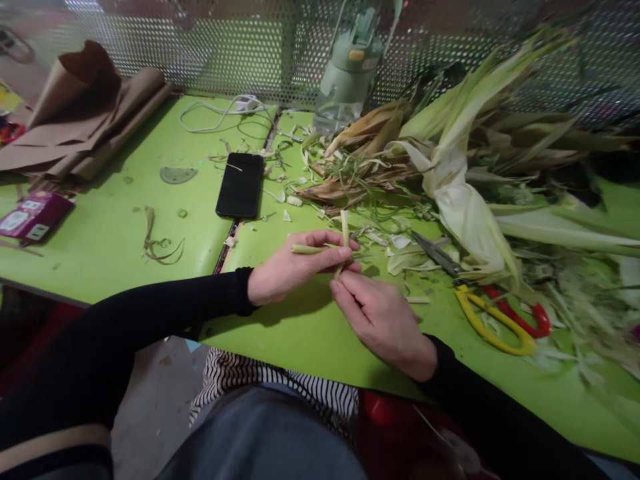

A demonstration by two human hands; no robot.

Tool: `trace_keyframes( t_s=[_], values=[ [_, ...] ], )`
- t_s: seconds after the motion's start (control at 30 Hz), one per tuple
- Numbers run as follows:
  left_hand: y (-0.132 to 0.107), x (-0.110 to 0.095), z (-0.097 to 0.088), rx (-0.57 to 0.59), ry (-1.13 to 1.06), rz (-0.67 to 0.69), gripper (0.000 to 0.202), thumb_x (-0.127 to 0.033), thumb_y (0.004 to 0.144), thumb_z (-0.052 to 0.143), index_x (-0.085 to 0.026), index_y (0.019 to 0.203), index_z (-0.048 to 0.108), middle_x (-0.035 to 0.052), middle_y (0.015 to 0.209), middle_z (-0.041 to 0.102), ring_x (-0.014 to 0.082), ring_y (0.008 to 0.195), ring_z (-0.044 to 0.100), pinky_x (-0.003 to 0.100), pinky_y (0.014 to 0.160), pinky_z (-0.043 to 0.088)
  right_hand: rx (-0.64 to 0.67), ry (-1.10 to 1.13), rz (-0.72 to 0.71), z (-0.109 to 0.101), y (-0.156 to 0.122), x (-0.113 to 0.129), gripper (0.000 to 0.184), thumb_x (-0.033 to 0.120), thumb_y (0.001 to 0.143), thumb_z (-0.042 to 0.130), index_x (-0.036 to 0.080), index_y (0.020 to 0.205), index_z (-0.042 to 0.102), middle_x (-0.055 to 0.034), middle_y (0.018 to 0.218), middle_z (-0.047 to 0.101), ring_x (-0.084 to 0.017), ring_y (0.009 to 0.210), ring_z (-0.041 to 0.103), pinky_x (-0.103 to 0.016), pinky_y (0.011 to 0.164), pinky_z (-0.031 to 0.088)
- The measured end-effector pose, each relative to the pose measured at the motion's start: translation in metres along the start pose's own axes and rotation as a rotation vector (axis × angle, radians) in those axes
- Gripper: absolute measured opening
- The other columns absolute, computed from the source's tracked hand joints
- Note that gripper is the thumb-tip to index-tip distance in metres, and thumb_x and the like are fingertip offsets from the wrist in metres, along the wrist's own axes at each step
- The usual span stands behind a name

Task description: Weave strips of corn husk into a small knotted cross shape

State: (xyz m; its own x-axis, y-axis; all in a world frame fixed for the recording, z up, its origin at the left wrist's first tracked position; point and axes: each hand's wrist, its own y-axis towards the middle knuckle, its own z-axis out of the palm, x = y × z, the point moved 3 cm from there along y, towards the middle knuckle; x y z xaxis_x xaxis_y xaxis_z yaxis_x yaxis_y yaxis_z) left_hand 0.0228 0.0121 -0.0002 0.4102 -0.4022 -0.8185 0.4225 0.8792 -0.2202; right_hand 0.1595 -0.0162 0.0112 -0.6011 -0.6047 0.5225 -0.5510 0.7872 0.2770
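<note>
Over the front of the green table, my left hand (295, 267) pinches two narrow pale-green strips of corn husk between thumb and fingers. One husk strip (345, 227) stands up past the fingertips. The other husk strip (306, 249) lies crosswise along the thumb, its end sticking out to the left. My right hand (383, 317) is closed just below, thumb and index finger pinching the lower end of the upright strip. The rest of what it grips is hidden in its fingers. Scissors (493, 323) with yellow and red handles lie right of my right hand, blades among husk scraps.
A heap of corn husks (465, 193) fills the back right. Beside it stands a water bottle (345, 80). A black phone (240, 185), a protractor (179, 175) and a white cable (215, 110) lie left of centre. Brown paper (95, 120) and a purple box (36, 217) are far left.
</note>
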Motion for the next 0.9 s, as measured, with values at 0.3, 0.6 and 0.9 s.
trace_keyframes(
  t_s=[0.3, 0.6, 0.9],
  values=[
    [0.004, -0.021, -0.005, 0.184, 0.175, -0.022, 0.026, -0.017, 0.075, 0.078, -0.014, 0.099, 0.067, 0.0065, 0.101, 0.072, 0.0158, 0.094, 0.068, 0.033, 0.095, 0.049, -0.042, 0.315, 0.154, -0.010, -0.004, -0.003, 0.034, 0.029, 0.099, 0.044, 0.023, 0.065, 0.046, 0.0048, 0.052, 0.045, -0.011, 0.046, 0.042, -0.027, 0.049, 0.033],
    [0.004, -0.020, -0.009, 0.186, 0.727, 0.334, 0.016, -0.030, 0.087, 0.063, -0.015, 0.091, 0.067, 0.0067, 0.094, 0.069, 0.0154, 0.085, 0.064, 0.026, 0.076, 0.050, -0.060, 0.389, 0.262, -0.011, -0.007, -0.004, 0.037, 0.039, 0.100, 0.046, 0.023, 0.066, 0.046, 0.0055, 0.052, 0.045, -0.010, 0.045, 0.042, -0.027, 0.048, 0.033],
    [-0.007, -0.019, 0.005, 0.253, 0.958, 0.252, 0.015, -0.024, 0.094, 0.046, -0.014, 0.088, 0.056, 0.0022, 0.082, 0.058, 0.0110, 0.070, 0.054, 0.025, 0.067, 0.047, -0.136, 0.073, 0.047, -0.022, -0.003, 0.002, 0.034, 0.021, 0.097, 0.047, 0.024, 0.066, 0.033, 0.0068, 0.055, 0.034, -0.010, 0.046, 0.034, -0.027, 0.050, 0.029]
  ],
)
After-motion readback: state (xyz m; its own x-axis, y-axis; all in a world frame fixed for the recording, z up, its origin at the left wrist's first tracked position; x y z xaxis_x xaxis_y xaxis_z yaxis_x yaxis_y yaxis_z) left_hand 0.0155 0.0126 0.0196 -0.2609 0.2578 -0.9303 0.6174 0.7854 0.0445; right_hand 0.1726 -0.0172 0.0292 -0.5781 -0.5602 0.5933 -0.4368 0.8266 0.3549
